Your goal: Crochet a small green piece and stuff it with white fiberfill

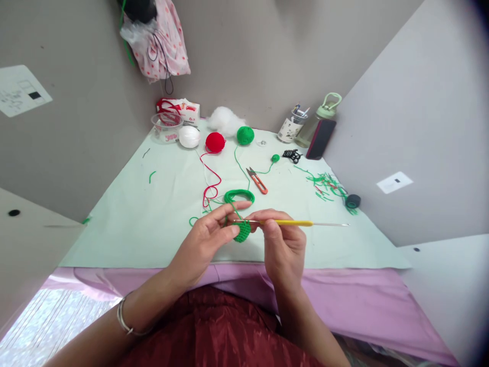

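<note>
My left hand (208, 239) pinches a small green crochet piece (242, 232) between thumb and fingers, with green yarn running up over the raised index finger. Closed around the yellow grip of a crochet hook (294, 223) is my right hand (282, 244). The hook's metal tip points left and lies at the top edge of the crochet piece; its other metal end sticks out to the right. Just beyond my left fingers rests a green crocheted ring (239, 191). A strand leads back toward a green yarn ball (245, 135).
Thread snips (257, 181) lie past the ring. Red yarn (215, 142), white yarn (189, 136) and fluffy stuffing (225, 120) sit at the back. To the right are a bottle (319, 120), a phone (321, 139), a pen cup (292, 127), yarn scraps (326, 184) and black tape (352, 201).
</note>
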A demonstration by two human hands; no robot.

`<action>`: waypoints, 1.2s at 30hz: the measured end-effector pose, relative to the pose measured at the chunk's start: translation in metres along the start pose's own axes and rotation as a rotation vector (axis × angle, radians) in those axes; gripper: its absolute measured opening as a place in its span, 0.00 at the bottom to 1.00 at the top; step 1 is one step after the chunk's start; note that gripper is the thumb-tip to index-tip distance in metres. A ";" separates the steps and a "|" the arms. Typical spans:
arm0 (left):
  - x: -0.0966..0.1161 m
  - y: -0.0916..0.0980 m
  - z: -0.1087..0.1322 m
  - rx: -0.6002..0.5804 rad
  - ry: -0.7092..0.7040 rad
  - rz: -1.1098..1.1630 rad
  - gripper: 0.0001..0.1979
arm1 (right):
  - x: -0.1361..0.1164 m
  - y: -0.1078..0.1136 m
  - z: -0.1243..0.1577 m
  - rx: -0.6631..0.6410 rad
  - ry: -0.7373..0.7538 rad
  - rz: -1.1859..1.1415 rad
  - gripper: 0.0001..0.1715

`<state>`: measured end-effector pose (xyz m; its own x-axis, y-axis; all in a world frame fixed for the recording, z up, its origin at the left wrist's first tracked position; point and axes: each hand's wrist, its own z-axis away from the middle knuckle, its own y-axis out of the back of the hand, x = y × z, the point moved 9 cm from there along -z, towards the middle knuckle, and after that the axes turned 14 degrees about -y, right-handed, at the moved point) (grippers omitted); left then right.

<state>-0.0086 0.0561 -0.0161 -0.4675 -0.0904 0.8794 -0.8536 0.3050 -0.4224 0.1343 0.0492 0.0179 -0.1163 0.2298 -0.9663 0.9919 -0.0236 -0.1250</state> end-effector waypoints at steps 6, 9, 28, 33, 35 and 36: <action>-0.001 -0.001 0.000 0.013 0.004 -0.003 0.21 | -0.003 0.000 0.001 0.002 0.004 0.022 0.10; -0.002 -0.002 -0.001 0.018 0.010 0.010 0.24 | -0.002 -0.001 0.002 0.009 -0.005 0.032 0.10; 0.005 0.001 -0.002 0.049 -0.014 0.010 0.20 | -0.002 0.004 0.000 -0.050 -0.037 -0.088 0.13; 0.007 0.001 -0.003 0.081 -0.012 0.039 0.24 | -0.003 0.002 0.000 -0.053 0.000 -0.081 0.13; 0.006 0.002 -0.003 0.100 -0.003 0.059 0.30 | -0.002 0.003 0.000 -0.030 0.003 -0.060 0.14; 0.005 0.002 -0.002 0.104 0.005 0.071 0.33 | -0.002 0.004 0.001 -0.014 0.008 -0.045 0.14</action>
<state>-0.0117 0.0584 -0.0118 -0.5268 -0.0676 0.8473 -0.8376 0.2107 -0.5040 0.1380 0.0476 0.0195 -0.1606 0.2379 -0.9579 0.9863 0.0008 -0.1651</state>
